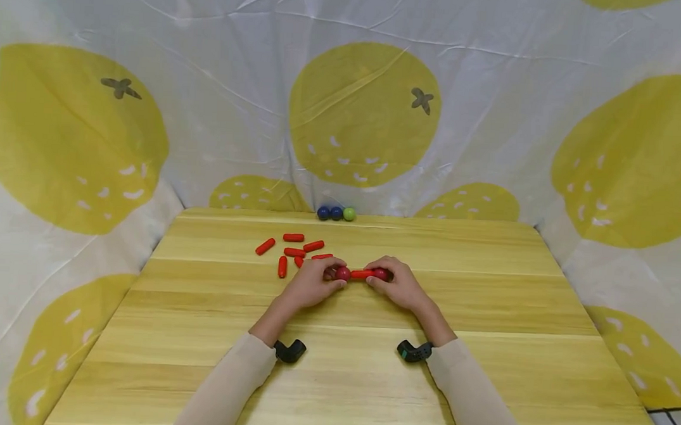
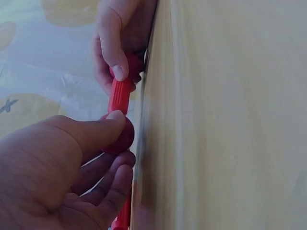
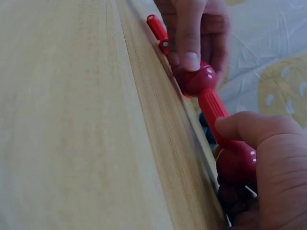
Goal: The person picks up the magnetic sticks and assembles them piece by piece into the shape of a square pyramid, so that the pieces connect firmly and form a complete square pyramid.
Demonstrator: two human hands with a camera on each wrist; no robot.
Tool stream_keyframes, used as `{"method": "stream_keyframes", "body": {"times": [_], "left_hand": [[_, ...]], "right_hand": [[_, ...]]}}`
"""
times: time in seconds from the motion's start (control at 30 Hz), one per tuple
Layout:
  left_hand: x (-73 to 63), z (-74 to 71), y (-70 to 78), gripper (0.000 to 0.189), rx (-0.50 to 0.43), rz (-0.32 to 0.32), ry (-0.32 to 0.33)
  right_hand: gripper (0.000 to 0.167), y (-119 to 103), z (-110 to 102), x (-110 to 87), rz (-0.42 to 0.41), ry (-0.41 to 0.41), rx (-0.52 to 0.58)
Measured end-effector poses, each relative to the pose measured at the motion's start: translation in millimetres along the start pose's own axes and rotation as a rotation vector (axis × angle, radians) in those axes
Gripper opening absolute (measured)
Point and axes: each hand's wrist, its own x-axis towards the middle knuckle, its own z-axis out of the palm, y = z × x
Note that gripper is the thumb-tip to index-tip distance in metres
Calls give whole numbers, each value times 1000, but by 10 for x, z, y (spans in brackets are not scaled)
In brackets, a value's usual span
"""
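A bright red ribbed rod [image 1: 362, 274] lies end to end between two dark red balls, low over the table. My left hand [image 1: 311, 285] pinches the left ball [image 1: 343, 274] between thumb and fingers. At the other end my right hand [image 1: 400, 286] grips the right ball [image 3: 236, 164], its thumb lying against the rod where it meets that ball. In the left wrist view, the left thumb presses the near ball [image 2: 122, 136] beside the rod's end. The fingers partly cover both balls.
Several loose red rods [image 1: 294, 252] lie on the wooden table [image 1: 345, 377] beyond and left of my left hand. Two dark blue balls [image 1: 329, 213] and a green ball [image 1: 348, 214] sit in a row at the far edge, before a lemon-print cloth [image 1: 481, 130].
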Motion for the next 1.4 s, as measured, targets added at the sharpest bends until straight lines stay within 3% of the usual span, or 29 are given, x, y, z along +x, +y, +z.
{"method": "stream_keyframes", "body": {"times": [0.13, 0.37, 0.67, 0.77, 0.9, 1.13, 1.27, 1.4], "left_hand": [[9, 36, -22, 37, -4, -4, -14], [25, 83, -4, 38, -4, 48, -70], [34, 66, -10, 40, -21, 31, -67], [3, -29, -16, 38, -20, 14, -36], [-112, -236, -79, 35, 6, -32, 55], [-300, -552, -302, 34, 85, -103, 212], [-351, -641, -403, 43, 122, -177, 264], [-376, -672, -470, 50, 149, -241, 261]], "right_hand": [[21, 23, 16, 9, 2, -29, 10], [25, -65, 9, 29, 56, -110, 74], [37, -95, -64, 15, 14, -167, 9], [40, -81, -93, 5, 7, -151, -3], [47, -57, -115, -2, -27, -155, -12], [46, -37, -146, -5, -54, -154, -20], [39, -38, -145, -16, 10, -136, -29], [32, -40, -141, -31, 112, -86, 5]]}}
